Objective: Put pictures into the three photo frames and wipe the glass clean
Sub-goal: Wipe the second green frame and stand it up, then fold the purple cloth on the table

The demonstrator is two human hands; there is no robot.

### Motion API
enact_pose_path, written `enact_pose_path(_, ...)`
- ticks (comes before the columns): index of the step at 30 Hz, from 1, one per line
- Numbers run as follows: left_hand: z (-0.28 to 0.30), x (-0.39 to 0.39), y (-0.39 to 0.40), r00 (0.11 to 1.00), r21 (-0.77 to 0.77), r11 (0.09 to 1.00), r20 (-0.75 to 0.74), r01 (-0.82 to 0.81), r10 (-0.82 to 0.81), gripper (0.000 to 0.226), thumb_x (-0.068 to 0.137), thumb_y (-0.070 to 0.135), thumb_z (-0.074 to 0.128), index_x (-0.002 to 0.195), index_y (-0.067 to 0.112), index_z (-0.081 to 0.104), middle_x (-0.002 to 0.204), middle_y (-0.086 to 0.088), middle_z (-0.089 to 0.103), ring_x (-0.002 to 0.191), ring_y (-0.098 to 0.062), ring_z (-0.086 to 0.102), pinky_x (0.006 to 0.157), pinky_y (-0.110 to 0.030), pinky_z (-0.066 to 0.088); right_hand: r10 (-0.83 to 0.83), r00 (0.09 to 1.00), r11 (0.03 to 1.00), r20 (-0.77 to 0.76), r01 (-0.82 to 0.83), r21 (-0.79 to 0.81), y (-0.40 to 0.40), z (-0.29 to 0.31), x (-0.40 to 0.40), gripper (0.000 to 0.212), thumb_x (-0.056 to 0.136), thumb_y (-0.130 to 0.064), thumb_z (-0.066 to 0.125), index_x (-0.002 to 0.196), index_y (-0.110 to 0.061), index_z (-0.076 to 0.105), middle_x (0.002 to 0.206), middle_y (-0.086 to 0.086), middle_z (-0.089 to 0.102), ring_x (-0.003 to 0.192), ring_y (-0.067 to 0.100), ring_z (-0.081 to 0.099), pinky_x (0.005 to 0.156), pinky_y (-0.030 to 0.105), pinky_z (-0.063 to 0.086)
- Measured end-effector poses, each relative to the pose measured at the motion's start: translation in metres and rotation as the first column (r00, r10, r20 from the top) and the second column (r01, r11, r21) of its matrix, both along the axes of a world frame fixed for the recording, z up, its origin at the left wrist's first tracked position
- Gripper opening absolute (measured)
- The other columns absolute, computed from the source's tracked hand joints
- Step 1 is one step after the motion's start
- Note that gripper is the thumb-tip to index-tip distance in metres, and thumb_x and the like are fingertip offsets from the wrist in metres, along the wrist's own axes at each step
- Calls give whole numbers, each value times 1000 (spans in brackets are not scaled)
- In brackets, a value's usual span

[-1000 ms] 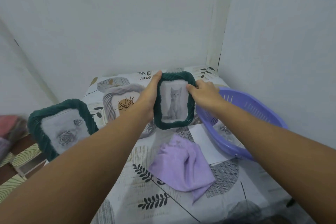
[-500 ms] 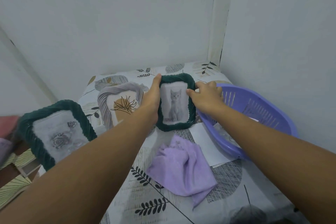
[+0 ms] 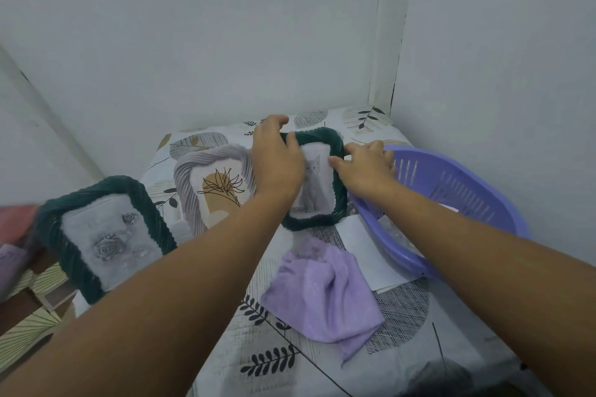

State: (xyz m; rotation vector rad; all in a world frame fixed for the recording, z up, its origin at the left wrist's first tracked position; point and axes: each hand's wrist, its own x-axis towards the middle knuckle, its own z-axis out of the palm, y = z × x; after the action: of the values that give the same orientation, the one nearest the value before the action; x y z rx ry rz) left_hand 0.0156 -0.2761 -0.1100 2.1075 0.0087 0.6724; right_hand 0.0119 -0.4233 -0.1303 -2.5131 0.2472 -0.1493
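A dark green frame with a grey cat picture (image 3: 317, 185) stands upright near the table's back, held on both sides. My left hand (image 3: 277, 164) grips its left edge and covers part of the glass. My right hand (image 3: 366, 167) pinches its right edge. To its left a grey frame with a plant drawing (image 3: 216, 185) stands upright. A second dark green frame with a rose picture (image 3: 106, 235) stands at the table's left edge. A crumpled purple cloth (image 3: 322, 293) lies on the table in front of the cat frame.
A purple plastic basket (image 3: 458, 200) with papers inside sits at the right against the wall. A white sheet (image 3: 364, 248) lies beside it. Walls close off the back and right. The leaf-patterned tablecloth (image 3: 274, 361) covers the table. Pink fabric (image 3: 16, 222) shows at far left.
The cat frame has been lowered towards the table, and my left hand has slid further across its front. The view has tilted down slightly.
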Motion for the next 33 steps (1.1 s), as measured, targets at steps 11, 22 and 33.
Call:
enact_pose_path(11,7,-35,37,997,243,968,16,69,-75,12,96,18,61,106,17,68,107,2,55,92,-12,55,83,-25,44,30,978,996,209,-12,-88,13,5,-43,46,97,-47,57,139,-30,47,133,7,41,126,32,35,102,46,32)
enact_pose_path(22,-54,-119,87,892,347,879,-421,327,-166,16,93,34,68,102,21,71,98,8,67,87,-8,61,78,-30,53,464,863,819,-199,-504,-274,38,-28,-116,44,88,-52,65,122,-24,63,113,-1,68,106,22,62,79,34,50)
enact_pose_path(33,-83,-154,97,820,346,875,-564,339,-95,12,88,28,71,83,19,66,85,4,65,78,-14,60,69,-31,48,437,898,898,52,-433,-70,41,-61,-136,5,91,-27,65,94,-26,62,97,-9,62,91,13,53,76,31,43)
